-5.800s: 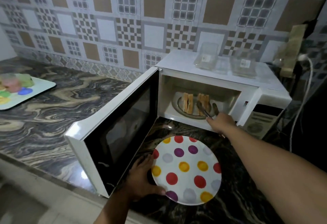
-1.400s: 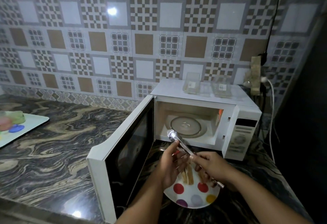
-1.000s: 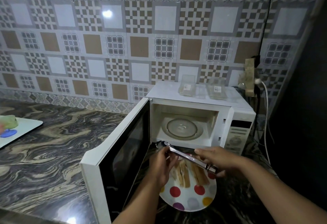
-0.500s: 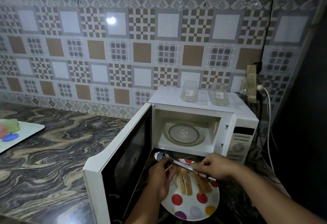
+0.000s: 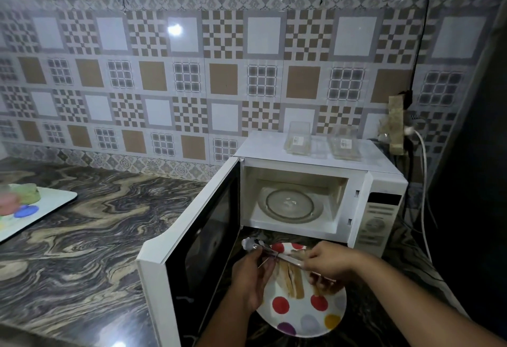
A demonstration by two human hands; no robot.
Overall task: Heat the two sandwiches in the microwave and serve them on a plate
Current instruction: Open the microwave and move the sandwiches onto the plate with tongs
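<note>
White microwave [image 5: 315, 198] stands open, turntable bare — both sandwiches [image 5: 292, 278] lie on the spotted plate [image 5: 301, 316] before it, long axes running away from the viewer. Right hand [image 5: 326, 261] pinches the metal tongs [image 5: 270, 250], tips pointing left; left hand [image 5: 251, 278] curls beside them, grip unclear. Best set the tongs down gently — without nudging the bread.

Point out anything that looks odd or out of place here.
The microwave door hangs wide open over the counter, and two empty clear containers sit on the microwave's top. Nothing looks spilled or damaged.
</note>
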